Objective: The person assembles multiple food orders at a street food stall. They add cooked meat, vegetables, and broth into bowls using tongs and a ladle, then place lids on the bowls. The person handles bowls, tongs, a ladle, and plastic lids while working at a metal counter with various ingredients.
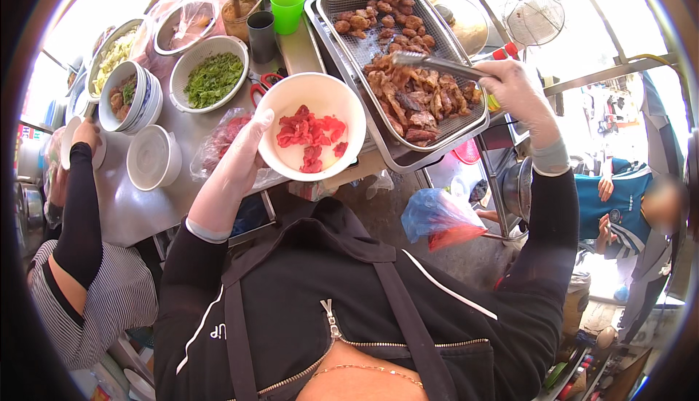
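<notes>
My left hand [244, 144], in a clear glove, grips the rim of a white bowl [289, 91], thumb over its edge. Pieces of red raw meat [312, 136] lie inside the bowl. My right hand [518, 93], also gloved, is closed on metal tongs [437, 64]. The tongs reach left over a perforated metal tray [357, 48], their tips at the browned sliced meat [419, 102]. Round browned meatballs [389, 18] fill the tray's far part. Whether the tongs pinch a piece, I cannot tell.
Left of the bowl are red-handled scissors [261, 89], a basket of chopped greens [215, 80], stacked bowls [149, 106] and a lidded white tub [153, 157]. A green cup [288, 9] stands behind. Another person's hand [87, 135] works at far left; a blue-shirted person [615, 190] is at right.
</notes>
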`<state>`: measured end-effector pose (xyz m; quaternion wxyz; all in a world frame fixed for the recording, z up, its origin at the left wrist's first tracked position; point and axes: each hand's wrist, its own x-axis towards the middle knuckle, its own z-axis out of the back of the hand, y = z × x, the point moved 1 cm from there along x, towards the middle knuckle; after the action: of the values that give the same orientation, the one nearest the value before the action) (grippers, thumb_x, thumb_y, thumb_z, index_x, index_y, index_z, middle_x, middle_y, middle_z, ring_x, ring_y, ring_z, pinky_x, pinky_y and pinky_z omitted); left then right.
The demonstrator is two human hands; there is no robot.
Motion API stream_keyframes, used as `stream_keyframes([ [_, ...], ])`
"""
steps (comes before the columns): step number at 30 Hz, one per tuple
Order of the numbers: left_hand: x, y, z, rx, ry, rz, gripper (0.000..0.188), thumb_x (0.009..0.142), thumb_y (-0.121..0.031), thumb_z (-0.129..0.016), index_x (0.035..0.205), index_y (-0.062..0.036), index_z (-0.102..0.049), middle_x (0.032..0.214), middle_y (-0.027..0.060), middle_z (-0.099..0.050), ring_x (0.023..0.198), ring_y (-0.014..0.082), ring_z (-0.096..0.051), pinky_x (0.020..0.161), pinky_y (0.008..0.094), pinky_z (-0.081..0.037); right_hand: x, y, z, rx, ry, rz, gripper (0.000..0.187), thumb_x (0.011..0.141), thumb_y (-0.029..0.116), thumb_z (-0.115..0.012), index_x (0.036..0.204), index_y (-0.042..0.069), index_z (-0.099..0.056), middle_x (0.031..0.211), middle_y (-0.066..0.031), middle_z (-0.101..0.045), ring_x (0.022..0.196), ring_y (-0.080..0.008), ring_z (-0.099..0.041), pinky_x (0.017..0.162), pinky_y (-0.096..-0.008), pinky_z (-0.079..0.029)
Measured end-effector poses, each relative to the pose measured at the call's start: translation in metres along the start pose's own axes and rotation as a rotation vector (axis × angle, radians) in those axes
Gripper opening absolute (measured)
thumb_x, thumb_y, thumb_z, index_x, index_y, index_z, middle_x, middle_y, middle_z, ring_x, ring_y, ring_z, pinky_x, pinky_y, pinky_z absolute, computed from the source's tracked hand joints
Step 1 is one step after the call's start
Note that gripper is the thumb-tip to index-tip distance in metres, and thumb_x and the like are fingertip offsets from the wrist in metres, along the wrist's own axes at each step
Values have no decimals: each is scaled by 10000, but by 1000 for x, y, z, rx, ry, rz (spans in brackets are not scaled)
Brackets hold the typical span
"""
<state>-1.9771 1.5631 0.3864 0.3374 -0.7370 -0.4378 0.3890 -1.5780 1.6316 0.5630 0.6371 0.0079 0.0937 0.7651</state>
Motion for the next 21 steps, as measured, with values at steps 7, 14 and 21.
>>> stream_keyframes([
  [7,9,-18,-15,87,-45,48,697,956,-494,-546,1438,-18,-380,1334,139,-559,1134,203,-616,938,363,-529,-24,8,29,446,-132,-89,246,907,41,-606,1130,-23,-688,845,-42,-683,812,-101,-608,743,-269,-490],
  [14,16,-15,-14,161,-20,8,721,957,-532,-530,1448,-26,-377,1329,134,-563,1139,192,-613,908,343,-548,-29,92,14,307,68,185,288,876,17,-614,1158,9,-670,859,-70,-683,775,-134,-618,732,-275,-488],
  [21,1,-24,-29,34,71,4,689,965,-493,-537,1445,-22,-393,1346,136,-551,1186,205,-580,952,353,-513,-31,98,3,119,-99,233,316,874,30,-625,1189,24,-646,946,-99,-693,865,-161,-644,807,-296,-499],
])
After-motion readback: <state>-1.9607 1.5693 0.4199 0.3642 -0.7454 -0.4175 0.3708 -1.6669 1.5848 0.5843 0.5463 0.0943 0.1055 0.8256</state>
